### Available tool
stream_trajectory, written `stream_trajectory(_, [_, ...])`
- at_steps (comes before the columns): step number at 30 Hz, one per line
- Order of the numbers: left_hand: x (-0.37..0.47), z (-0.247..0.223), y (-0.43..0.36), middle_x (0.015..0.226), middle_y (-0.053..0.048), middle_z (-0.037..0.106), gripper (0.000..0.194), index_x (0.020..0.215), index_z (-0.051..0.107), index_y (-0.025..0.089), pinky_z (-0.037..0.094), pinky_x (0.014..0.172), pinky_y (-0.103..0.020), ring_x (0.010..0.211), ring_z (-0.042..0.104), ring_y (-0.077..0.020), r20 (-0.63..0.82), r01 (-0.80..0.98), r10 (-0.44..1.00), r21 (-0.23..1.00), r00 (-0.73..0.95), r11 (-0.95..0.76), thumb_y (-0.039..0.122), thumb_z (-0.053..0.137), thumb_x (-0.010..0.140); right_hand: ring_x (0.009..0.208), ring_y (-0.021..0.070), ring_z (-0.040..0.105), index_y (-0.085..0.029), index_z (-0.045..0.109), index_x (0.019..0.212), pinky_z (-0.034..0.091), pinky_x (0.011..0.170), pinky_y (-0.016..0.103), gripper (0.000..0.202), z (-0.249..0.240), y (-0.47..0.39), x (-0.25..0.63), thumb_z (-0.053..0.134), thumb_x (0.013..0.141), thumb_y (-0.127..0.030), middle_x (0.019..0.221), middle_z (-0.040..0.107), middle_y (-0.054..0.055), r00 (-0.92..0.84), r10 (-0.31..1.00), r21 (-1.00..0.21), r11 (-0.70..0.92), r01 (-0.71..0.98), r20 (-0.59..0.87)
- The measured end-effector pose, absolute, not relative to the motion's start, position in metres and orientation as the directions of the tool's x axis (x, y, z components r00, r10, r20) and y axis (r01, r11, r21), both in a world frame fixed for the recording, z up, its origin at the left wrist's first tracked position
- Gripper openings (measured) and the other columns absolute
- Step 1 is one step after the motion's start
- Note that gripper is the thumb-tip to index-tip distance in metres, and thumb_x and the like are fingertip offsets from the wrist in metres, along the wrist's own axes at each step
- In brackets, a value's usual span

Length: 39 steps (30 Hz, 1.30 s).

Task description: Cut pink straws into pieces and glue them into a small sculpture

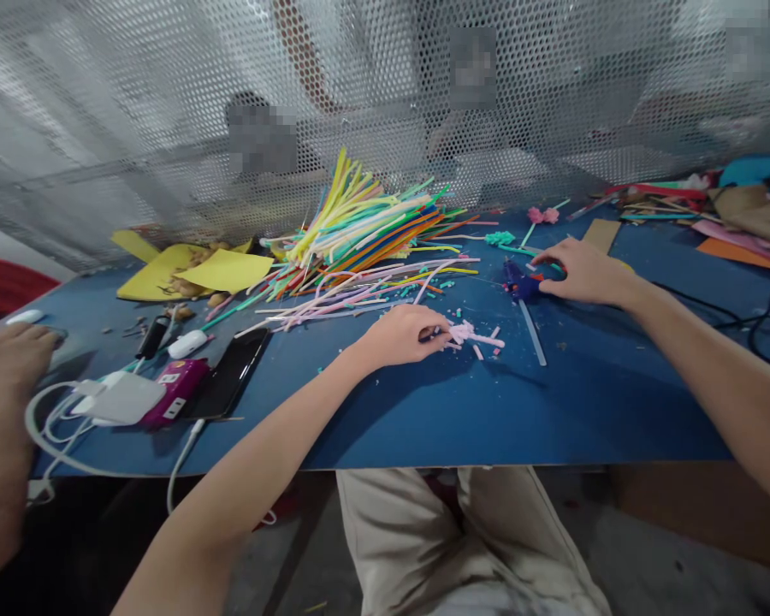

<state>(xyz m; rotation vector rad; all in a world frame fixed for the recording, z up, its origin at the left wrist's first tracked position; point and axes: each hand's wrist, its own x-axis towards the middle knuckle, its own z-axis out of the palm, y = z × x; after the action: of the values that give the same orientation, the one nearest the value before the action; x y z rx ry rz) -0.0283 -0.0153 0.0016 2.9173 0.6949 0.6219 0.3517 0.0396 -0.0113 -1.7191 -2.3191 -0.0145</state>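
My left hand (pixel 411 334) is closed in a pinch on a pale pink pipe-cleaner piece (pixel 465 334) with a fuzzy, bunched shape, held low over the blue tabletop. Its stem points right; the fingertips hide part of it. Short pink offcuts (pixel 478 352) lie beside it. On the right, my right hand (pixel 581 272) curves in a wide C at a dark blue glue gun (pixel 518 282), its thumb at the gun's side and its fingers apart. A clear glue stick (pixel 533 335) juts from the gun toward me.
Behind my hands lies a big heap of coloured pipe cleaners (pixel 365 227). Teal (pixel 500 239) and pink (pixel 542 216) fuzzy pieces lie behind the gun. At left are a phone (pixel 231 376), a magenta box (pixel 176 393), white cables and another person's hand (pixel 19 351). A perforated metal screen (pixel 372 111) stands behind.
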Motion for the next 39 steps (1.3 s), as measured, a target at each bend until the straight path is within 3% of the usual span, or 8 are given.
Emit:
stream_trajectory(9, [-0.034, 0.008, -0.013, 0.075, -0.004, 0.069, 0.022, 0.089, 0.07, 0.018, 0.048, 0.073, -0.025, 0.071, 0.065, -0.0138, 0.38, 0.387, 0.42, 0.163, 0.824, -0.908, 0.029, 0.053, 0.099, 0.104, 0.0365, 0.06, -0.018, 0.068, 0.108, 0.049, 0.094, 0.052, 0.046, -0.022, 0.043, 0.347, 0.061, 0.073, -0.048, 0.104, 0.065, 0.015, -0.347, 0.922, -0.078, 0.364, 0.928, 0.17])
stream_trajectory(15, [-0.03, 0.008, -0.017, 0.077, -0.003, 0.065, 0.022, 0.094, 0.072, 0.019, 0.047, 0.068, -0.025, 0.069, 0.062, -0.0142, 0.315, 0.386, 0.433, 0.202, 0.845, -0.9, 0.035, 0.058, 0.098, 0.096, 0.0325, 0.064, -0.018, 0.064, 0.106, 0.051, 0.086, 0.047, 0.04, -0.015, 0.039, 0.341, 0.063, 0.071, -0.039, 0.108, 0.067, 0.014, -0.334, 0.912, -0.213, 0.384, 0.898, 0.237])
stream_trajectory(19, [-0.027, 0.006, -0.02, 0.096, -0.008, 0.066, 0.019, 0.098, 0.072, 0.018, 0.051, 0.075, -0.029, 0.083, 0.065, -0.0174, 0.33, 0.367, 0.417, 0.205, 0.847, -0.907, 0.034, 0.063, 0.095, 0.081, 0.0262, 0.062, -0.022, 0.06, 0.096, 0.048, 0.077, 0.041, 0.031, -0.001, 0.03, 0.333, 0.067, 0.068, -0.033, 0.091, 0.067, 0.007, -0.212, 0.934, -0.531, 0.34, 0.776, 0.288])
stream_trajectory(21, [-0.027, 0.005, -0.021, 0.099, -0.009, 0.065, 0.017, 0.098, 0.073, 0.018, 0.053, 0.077, -0.03, 0.086, 0.065, -0.018, 0.328, 0.371, 0.42, 0.203, 0.846, -0.906, 0.032, 0.062, 0.095, 0.066, 0.0188, 0.054, -0.023, 0.057, 0.091, 0.044, 0.068, 0.036, 0.026, 0.007, 0.022, 0.326, 0.068, 0.069, -0.031, 0.074, 0.059, 0.001, -0.194, 0.95, -0.804, 0.31, 0.506, 0.244])
stream_trajectory(23, [-0.027, 0.004, -0.021, 0.1, -0.009, 0.064, 0.017, 0.097, 0.073, 0.019, 0.054, 0.079, -0.03, 0.087, 0.066, -0.0181, 0.319, 0.378, 0.427, 0.204, 0.846, -0.903, 0.032, 0.063, 0.094, 0.053, 0.0133, 0.04, -0.024, 0.054, 0.092, 0.038, 0.061, 0.034, 0.021, 0.015, 0.012, 0.318, 0.065, 0.077, -0.033, 0.06, 0.044, -0.005, -0.215, 0.955, -0.956, 0.241, 0.165, 0.204])
stream_trajectory(26, [-0.027, 0.002, -0.021, 0.101, -0.009, 0.064, 0.016, 0.098, 0.073, 0.019, 0.055, 0.079, -0.03, 0.086, 0.066, -0.0182, 0.304, 0.399, 0.441, 0.193, 0.845, -0.897, 0.031, 0.063, 0.093, 0.046, 0.0093, 0.025, -0.023, 0.053, 0.087, 0.031, 0.058, 0.033, 0.012, 0.024, -0.001, 0.308, 0.06, 0.088, -0.034, 0.058, 0.034, -0.007, -0.271, 0.935, -0.973, 0.208, -0.1, 0.228])
stream_trajectory(32, [-0.025, 0.0, -0.02, 0.101, -0.008, 0.065, 0.014, 0.098, 0.073, 0.019, 0.056, 0.079, -0.029, 0.086, 0.068, -0.0181, 0.268, 0.423, 0.46, 0.184, 0.847, -0.887, 0.023, 0.06, 0.091, 0.044, 0.007, 0.024, -0.022, 0.057, 0.082, 0.024, 0.055, 0.033, 0.014, 0.024, -0.007, 0.3, 0.06, 0.092, -0.031, 0.063, 0.038, -0.005, -0.309, 0.922, -0.969, 0.197, -0.146, 0.234])
stream_trajectory(39, [-0.022, 0.007, -0.026, 0.1, -0.008, 0.071, 0.011, 0.099, 0.068, 0.019, 0.055, 0.085, -0.028, 0.094, 0.069, -0.0163, 0.565, 0.403, 0.445, 0.206, 0.695, -0.892, 0.023, 0.059, 0.097, 0.046, 0.0088, 0.026, -0.022, 0.058, 0.087, 0.025, 0.055, 0.033, 0.017, 0.018, -0.009, 0.298, 0.061, 0.094, -0.036, 0.059, 0.041, -0.005, -0.343, 0.913, -0.974, 0.19, -0.122, 0.221])
